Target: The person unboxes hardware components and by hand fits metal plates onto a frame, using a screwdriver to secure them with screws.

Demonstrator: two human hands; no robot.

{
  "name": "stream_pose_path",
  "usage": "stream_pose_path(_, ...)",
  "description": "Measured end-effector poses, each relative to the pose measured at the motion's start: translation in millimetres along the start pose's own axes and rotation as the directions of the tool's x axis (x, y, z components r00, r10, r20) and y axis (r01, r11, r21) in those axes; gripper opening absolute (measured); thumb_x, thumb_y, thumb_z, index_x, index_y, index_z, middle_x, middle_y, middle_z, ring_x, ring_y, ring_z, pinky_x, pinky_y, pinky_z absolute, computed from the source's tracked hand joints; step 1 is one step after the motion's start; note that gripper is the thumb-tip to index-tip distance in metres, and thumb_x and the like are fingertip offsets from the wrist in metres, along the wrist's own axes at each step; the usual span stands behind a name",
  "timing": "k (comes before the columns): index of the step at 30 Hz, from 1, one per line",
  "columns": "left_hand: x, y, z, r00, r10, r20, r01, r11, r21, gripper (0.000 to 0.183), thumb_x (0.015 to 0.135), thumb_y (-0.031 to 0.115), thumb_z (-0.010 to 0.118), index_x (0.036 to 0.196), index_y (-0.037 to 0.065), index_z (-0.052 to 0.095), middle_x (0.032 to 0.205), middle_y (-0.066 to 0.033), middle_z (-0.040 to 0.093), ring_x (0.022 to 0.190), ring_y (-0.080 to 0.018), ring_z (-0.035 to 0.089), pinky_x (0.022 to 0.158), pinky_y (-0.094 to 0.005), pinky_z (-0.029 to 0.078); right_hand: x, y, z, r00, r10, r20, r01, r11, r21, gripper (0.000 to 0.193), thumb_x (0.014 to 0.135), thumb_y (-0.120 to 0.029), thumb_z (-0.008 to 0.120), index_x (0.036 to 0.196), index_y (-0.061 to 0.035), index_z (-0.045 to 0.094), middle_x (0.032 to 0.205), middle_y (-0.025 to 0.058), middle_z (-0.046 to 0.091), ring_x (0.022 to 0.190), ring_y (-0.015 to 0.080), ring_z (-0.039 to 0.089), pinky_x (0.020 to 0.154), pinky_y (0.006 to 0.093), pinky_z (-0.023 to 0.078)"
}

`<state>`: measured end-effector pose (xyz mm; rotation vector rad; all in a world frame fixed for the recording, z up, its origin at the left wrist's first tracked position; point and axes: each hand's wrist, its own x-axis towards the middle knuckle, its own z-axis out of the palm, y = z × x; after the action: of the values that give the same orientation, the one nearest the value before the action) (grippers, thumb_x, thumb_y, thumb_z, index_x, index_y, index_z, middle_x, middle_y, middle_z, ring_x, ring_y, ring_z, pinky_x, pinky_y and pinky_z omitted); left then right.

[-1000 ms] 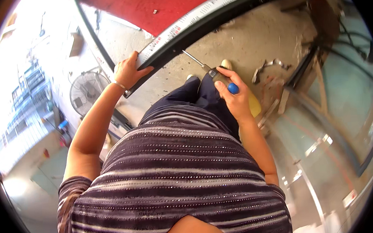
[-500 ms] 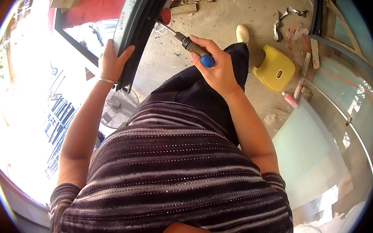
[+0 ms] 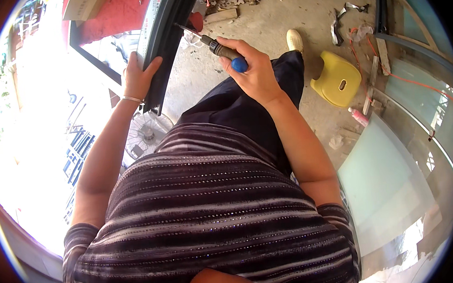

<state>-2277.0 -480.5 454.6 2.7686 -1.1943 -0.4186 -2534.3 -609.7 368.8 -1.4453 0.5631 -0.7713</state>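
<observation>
My left hand (image 3: 140, 80) is closed around the near end of a long dark metal frame (image 3: 171, 43), its thumb lying across the grooved top. White protective film with red print (image 3: 152, 21) covers the frame's left side. In my right hand (image 3: 258, 76) is a screwdriver (image 3: 226, 51) with a brownish handle and a blue end cap. Its thin shaft slants up and left, and the tip meets the frame's right side. Whether the tip sits in a screw is too small to tell.
A cardboard box (image 3: 84, 6) rests on a red surface (image 3: 118, 18) at far left. Below the frame is a fan (image 3: 146, 136). To the right are a yellow stool (image 3: 337, 80), a pink bottle (image 3: 359, 117), an orange cord (image 3: 415, 82) and glass panes (image 3: 387, 183). Scraps (image 3: 228, 1) litter the floor.
My right hand and the screwdriver have shifted a little left and up, and the tip now meets the frame slightly nearer to me. My left hand keeps its hold on the frame.
</observation>
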Motion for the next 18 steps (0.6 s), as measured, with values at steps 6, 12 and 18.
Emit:
stream_pose_path(6, 3, 1, 1, 1.0, -0.001, -0.03, 0.002, 1.0, 0.007, 0.059, 0.077, 0.053, 0.071, 0.089, 0.001, 0.048, 0.078, -0.0245, 0.062, 0.072, -0.0415, 0.061, 0.065, -0.0465, 0.046, 12, -4, -5, 0.977, -0.211, 0.031, 0.213, 0.954, -0.212, 0.035, 0.083, -0.009, 0.069, 0.117, -0.0061, 0.061, 0.095, 0.0123, 0.067, 0.082, 0.0252, 0.065, 0.076, 0.0314, 0.049)
stream_pose_path(12, -1, 9, -1, 0.999, -0.049, -0.021, 0.048, 0.998, -0.027, 0.06, 0.076, 0.053, 0.071, 0.092, 0.0, 0.049, 0.075, -0.0277, 0.06, 0.073, -0.0471, 0.06, 0.066, -0.0501, 0.045, 23, -15, -10, 0.989, -0.147, 0.029, 0.149, 0.97, -0.192, 0.036, 0.08, -0.008, 0.07, 0.115, -0.0078, 0.061, 0.097, 0.0139, 0.066, 0.083, 0.0343, 0.061, 0.075, 0.039, 0.048)
stream_pose_path(18, -8, 9, 2, 0.999, -0.044, -0.028, 0.043, 0.999, -0.013, 0.059, 0.075, 0.055, 0.069, 0.096, 0.003, 0.051, 0.082, -0.0244, 0.066, 0.08, -0.0436, 0.063, 0.071, -0.0496, 0.049, 10, -17, -26, 0.977, -0.142, 0.161, 0.19, 0.921, -0.339, 0.039, 0.08, -0.009, 0.071, 0.117, -0.0078, 0.062, 0.1, 0.0143, 0.067, 0.09, 0.0335, 0.061, 0.081, 0.0376, 0.045)
